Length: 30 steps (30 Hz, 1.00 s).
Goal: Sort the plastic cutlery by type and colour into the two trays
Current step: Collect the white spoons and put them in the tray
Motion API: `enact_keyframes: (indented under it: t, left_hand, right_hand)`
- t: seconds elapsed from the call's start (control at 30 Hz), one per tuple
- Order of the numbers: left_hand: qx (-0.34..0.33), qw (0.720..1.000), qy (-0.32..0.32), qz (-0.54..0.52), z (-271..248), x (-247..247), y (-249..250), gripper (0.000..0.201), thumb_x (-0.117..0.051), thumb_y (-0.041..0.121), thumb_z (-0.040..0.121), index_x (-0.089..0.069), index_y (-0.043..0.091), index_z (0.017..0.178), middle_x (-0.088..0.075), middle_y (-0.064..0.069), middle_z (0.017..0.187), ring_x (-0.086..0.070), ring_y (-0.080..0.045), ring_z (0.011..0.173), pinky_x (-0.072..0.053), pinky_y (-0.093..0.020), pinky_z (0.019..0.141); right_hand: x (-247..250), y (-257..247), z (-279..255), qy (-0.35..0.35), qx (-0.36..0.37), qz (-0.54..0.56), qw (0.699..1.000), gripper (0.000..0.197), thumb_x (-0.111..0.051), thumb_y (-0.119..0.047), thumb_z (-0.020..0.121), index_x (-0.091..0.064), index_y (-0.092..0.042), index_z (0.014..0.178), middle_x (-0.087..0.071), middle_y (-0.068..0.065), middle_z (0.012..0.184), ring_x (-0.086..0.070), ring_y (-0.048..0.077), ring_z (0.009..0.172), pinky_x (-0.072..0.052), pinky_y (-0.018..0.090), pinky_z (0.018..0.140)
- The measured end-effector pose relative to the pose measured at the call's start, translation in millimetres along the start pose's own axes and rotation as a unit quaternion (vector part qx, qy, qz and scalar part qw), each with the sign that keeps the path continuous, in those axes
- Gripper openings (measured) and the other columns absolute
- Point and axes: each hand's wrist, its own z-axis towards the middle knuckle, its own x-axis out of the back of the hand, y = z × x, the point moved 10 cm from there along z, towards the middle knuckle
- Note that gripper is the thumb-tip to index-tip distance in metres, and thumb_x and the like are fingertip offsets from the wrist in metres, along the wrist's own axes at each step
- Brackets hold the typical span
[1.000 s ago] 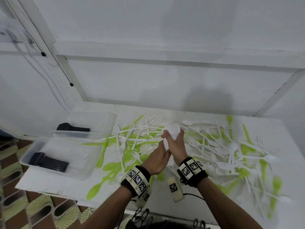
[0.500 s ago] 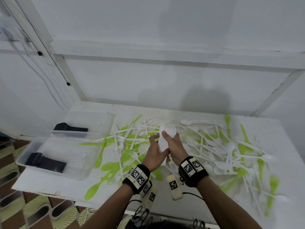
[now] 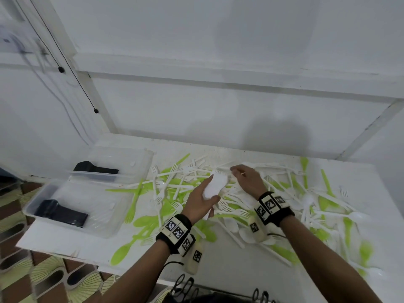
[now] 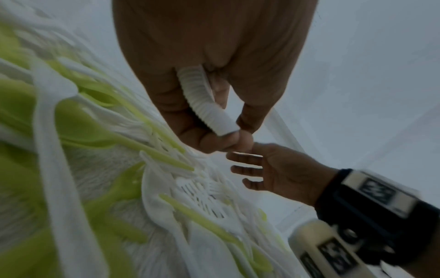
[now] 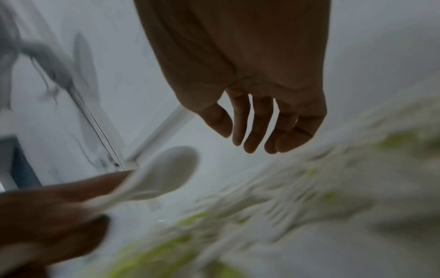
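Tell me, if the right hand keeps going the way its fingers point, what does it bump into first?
Probably the white forks in the cutlery pile just beyond the right hand, whose fingers are spread and hold nothing. Depth is hard to judge.

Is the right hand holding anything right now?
Empty. The right hand hangs open over the cutlery pile, fingers straight, nothing between them.
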Motion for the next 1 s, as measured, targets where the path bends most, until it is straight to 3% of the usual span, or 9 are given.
enact_keyframes:
  t: [0.07,0.17,0.3,0.4,0.57,0.77,0.83,0.93,1.0]
  left_hand:
    - [0.028,0.999,0.006,-0.021,-4.3,0.2,-7.9,0.069,-0.070,0.010,0.092,-0.043,0.031,0.152,-0.068,-0.007,0.121,-0.060,-0.028,0.045,-0.050,-0.031,0.051]
    - [0.054,0.997,0.015,-0.053,-8.8,3.0,-22.7,0.072,-0.076,0.019,0.086,-0.045,0.035,0.148,-0.058,-0.012,0.139,-0.063,-0.032,0.051,-0.050,-0.033,0.051]
    - [0.081,0.993,0.035,-0.081,-17.2,8.1,-29.0,0.073,-0.073,0.009,0.089,-0.040,0.032,0.151,-0.070,-0.012,0.094,-0.058,-0.026,0.057,-0.049,-0.036,0.053]
    - [0.077,0.992,0.044,-0.089,-20.0,10.1,-29.3,0.072,-0.071,0.006,0.090,-0.041,0.032,0.150,-0.070,-0.009,0.087,-0.058,-0.024,0.056,-0.050,-0.034,0.054]
    - [0.064,0.994,0.049,-0.080,-13.6,6.8,-32.7,0.072,-0.075,0.013,0.089,-0.043,0.032,0.151,-0.059,-0.009,0.136,-0.064,-0.022,0.063,-0.055,-0.032,0.062]
    - [0.058,0.996,0.008,-0.064,1.4,-8.4,-29.3,0.072,-0.074,0.009,0.088,-0.043,0.030,0.150,-0.054,-0.007,0.143,-0.066,-0.019,0.064,-0.053,-0.029,0.062]
    - [0.045,0.997,0.001,-0.057,4.0,-12.9,-21.8,0.071,-0.075,0.012,0.087,-0.046,0.033,0.148,-0.053,0.003,0.144,-0.070,-0.019,0.078,-0.058,-0.036,0.068]
    - [0.030,0.999,0.008,-0.039,6.2,-15.2,-16.6,0.077,-0.078,0.036,0.078,-0.045,0.047,0.146,-0.049,0.014,0.149,-0.064,-0.025,0.117,-0.056,-0.055,0.094]
    - [0.024,0.998,0.009,-0.048,8.4,-16.7,-14.5,0.079,-0.078,0.039,0.076,-0.045,0.045,0.148,-0.049,0.015,0.149,-0.061,-0.025,0.123,-0.055,-0.056,0.097]
  right_hand:
    - [32.9,3.8,26.0,0.067,0.051,-0.111,0.990,0.020,-0.059,-0.006,0.095,-0.074,-0.011,0.108,-0.072,0.008,0.112,-0.068,0.027,0.101,-0.043,0.022,0.089]
    - [60.2,21.8,64.1,0.078,0.042,-0.262,0.961,0.032,-0.054,0.001,0.094,-0.071,-0.009,0.120,-0.065,0.017,0.125,-0.060,0.037,0.114,-0.043,0.036,0.101]
    - [68.8,60.0,88.7,0.001,-0.025,-0.414,0.910,0.043,-0.049,-0.010,0.099,-0.056,-0.021,0.140,-0.049,0.008,0.146,-0.042,0.032,0.134,-0.041,0.048,0.107]
    - [66.0,65.4,88.7,-0.036,0.000,-0.454,0.890,0.033,-0.050,-0.019,0.100,-0.063,-0.022,0.130,-0.054,0.008,0.136,-0.052,0.031,0.124,-0.047,0.047,0.101]
    - [61.4,54.0,75.4,-0.036,0.048,-0.446,0.893,0.019,-0.058,-0.030,0.101,-0.071,-0.024,0.113,-0.066,0.003,0.118,-0.061,0.025,0.110,-0.051,0.036,0.089]
    - [70.5,45.2,52.3,0.014,0.069,-0.318,0.946,0.011,-0.078,-0.024,0.087,-0.077,-0.016,0.094,-0.073,0.003,0.099,-0.066,0.024,0.094,-0.050,0.032,0.080]
    - [72.8,35.3,44.2,0.046,0.101,-0.280,0.954,0.009,-0.078,-0.021,0.086,-0.077,-0.014,0.090,-0.073,0.003,0.096,-0.066,0.024,0.089,-0.046,0.030,0.075]
    - [73.7,16.1,31.5,0.088,0.160,-0.230,0.956,0.009,-0.076,-0.017,0.090,-0.079,-0.011,0.095,-0.074,0.005,0.096,-0.069,0.025,0.086,-0.051,0.033,0.077]
    - [70.5,5.8,21.6,0.103,0.186,-0.192,0.958,0.012,-0.076,-0.015,0.090,-0.080,-0.010,0.100,-0.075,0.005,0.095,-0.070,0.023,0.083,-0.056,0.036,0.080]
